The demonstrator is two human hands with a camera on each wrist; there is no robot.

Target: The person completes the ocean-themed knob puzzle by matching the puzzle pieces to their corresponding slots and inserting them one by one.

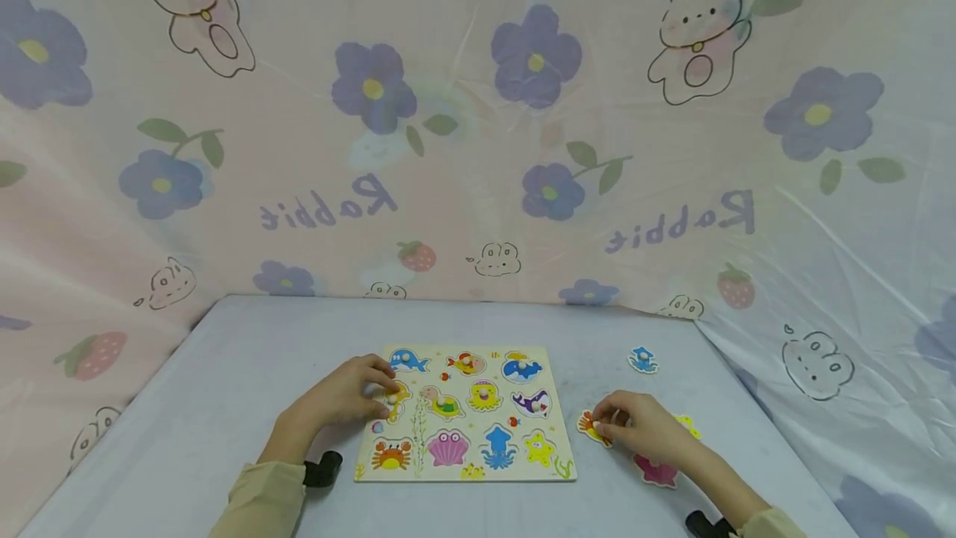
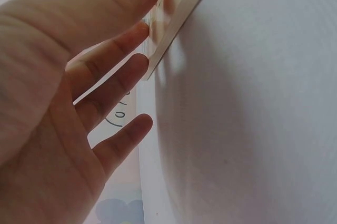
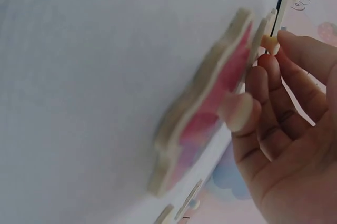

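Observation:
A wooden peg puzzle board [image 1: 441, 476] with sea animals lies on the table. My left hand [image 1: 351, 393] rests at its left edge, thumb and index finger apart on either side of a yellow knobbed piece [image 1: 399, 397]. In the left wrist view, the other fingers [image 2: 118, 84] extend loosely beside the board's edge [image 2: 176, 31]. Just right of the board, my right hand [image 1: 646, 426] pinches the small knob [image 3: 271, 43] of an orange crab puzzle piece [image 1: 588, 422]. Beneath that hand lies a pink shell piece [image 1: 657, 471], its knob close to the curled fingers in the right wrist view.
A yellow star piece [image 1: 687, 424] lies partly hidden behind the right hand. Farther back on the white table [image 1: 299, 326] is a blue squid piece [image 1: 643, 359]. The board's bottom row shows a crab, shell, squid and star without knobs. A patterned curtain [image 1: 463, 148] hangs behind.

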